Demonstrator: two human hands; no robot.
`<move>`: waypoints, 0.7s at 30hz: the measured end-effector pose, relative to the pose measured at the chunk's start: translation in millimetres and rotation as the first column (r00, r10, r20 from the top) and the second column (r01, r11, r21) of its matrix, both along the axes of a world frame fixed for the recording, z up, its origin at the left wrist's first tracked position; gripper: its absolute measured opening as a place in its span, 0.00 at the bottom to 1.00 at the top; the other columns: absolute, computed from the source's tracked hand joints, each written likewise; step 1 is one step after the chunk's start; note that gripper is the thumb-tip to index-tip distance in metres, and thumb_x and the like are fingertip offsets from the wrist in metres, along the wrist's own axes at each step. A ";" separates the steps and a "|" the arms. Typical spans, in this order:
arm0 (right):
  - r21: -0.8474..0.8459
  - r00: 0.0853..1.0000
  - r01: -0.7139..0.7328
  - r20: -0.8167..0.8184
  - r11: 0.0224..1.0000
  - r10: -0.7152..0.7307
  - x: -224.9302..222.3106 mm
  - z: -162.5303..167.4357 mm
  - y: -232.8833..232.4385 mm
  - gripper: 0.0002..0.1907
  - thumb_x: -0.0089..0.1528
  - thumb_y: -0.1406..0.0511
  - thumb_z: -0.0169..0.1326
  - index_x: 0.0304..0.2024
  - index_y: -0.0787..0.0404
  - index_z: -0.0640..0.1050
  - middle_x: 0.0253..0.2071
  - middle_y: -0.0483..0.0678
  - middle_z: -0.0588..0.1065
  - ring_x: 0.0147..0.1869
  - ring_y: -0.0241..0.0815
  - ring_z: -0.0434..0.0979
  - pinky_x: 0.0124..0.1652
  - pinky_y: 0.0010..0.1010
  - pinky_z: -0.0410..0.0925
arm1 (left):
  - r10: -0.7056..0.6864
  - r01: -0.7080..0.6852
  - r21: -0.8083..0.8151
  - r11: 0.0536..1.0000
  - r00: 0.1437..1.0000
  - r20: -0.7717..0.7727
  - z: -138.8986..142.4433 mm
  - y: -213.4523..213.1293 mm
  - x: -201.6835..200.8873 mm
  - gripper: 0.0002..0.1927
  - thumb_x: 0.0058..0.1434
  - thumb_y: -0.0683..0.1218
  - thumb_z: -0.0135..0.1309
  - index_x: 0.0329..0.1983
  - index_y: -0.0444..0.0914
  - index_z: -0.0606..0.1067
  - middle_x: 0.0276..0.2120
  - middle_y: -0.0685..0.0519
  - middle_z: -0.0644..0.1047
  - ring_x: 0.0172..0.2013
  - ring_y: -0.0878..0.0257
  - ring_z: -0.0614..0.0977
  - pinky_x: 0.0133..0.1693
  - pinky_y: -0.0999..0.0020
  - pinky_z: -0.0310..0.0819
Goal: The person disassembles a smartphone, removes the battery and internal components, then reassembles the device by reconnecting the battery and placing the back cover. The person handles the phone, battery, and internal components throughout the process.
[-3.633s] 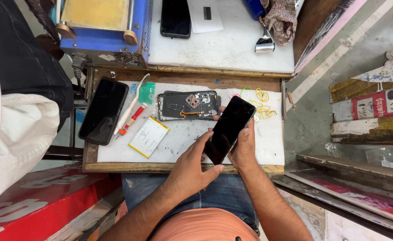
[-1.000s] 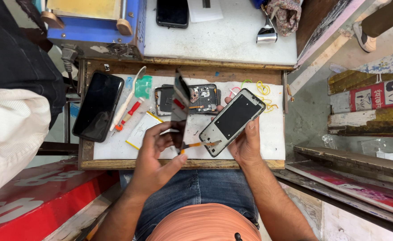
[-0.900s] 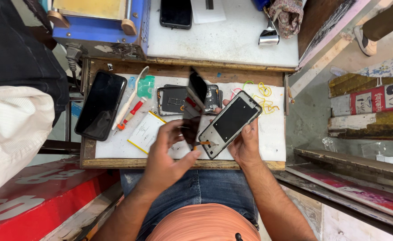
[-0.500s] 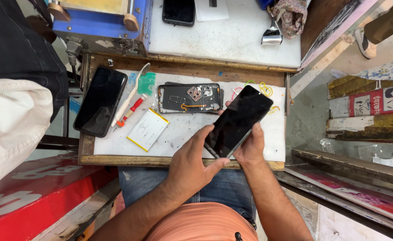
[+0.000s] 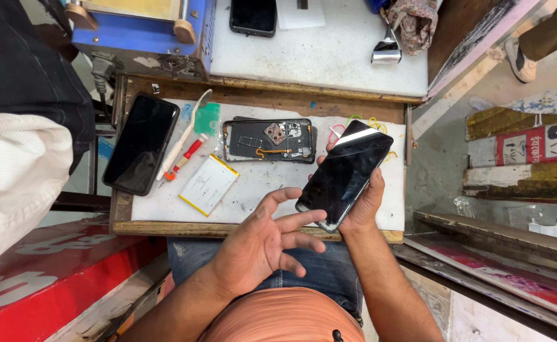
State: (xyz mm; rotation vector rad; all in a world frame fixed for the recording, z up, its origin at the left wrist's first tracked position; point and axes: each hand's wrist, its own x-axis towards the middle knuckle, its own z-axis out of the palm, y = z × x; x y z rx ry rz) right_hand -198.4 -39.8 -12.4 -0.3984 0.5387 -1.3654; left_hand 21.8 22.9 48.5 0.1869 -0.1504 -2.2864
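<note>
My right hand grips a black phone, screen up, tilted over the right part of the white work mat. My left hand hovers with fingers spread just below the phone's lower left corner, one fingertip touching or almost touching its edge, holding nothing. Behind the phone lies an opened phone body with its circuit board and camera module exposed.
On the mat's left lie another black phone, a white toothbrush, a red-handled screwdriver, a green pick and a flat battery. A blue machine, a third phone and a metal clip sit behind.
The phone was flipped from back up to screen up. My left hand, which held a small tool and then pressed on the phone, has drawn back and spread its fingers.
</note>
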 end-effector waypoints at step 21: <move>-0.124 0.946 -0.019 -0.325 0.992 -0.022 12.8 3.5 9.6 0.56 0.52 0.47 0.73 0.72 0.58 0.56 0.63 0.60 0.69 0.66 0.59 0.74 0.61 0.51 0.73 | 0.738 0.477 -0.668 0.571 0.059 0.673 -3.4 -21.4 -19.9 0.34 0.54 0.47 0.67 0.62 0.35 0.67 0.60 0.40 0.73 0.61 0.42 0.74 0.60 0.50 0.68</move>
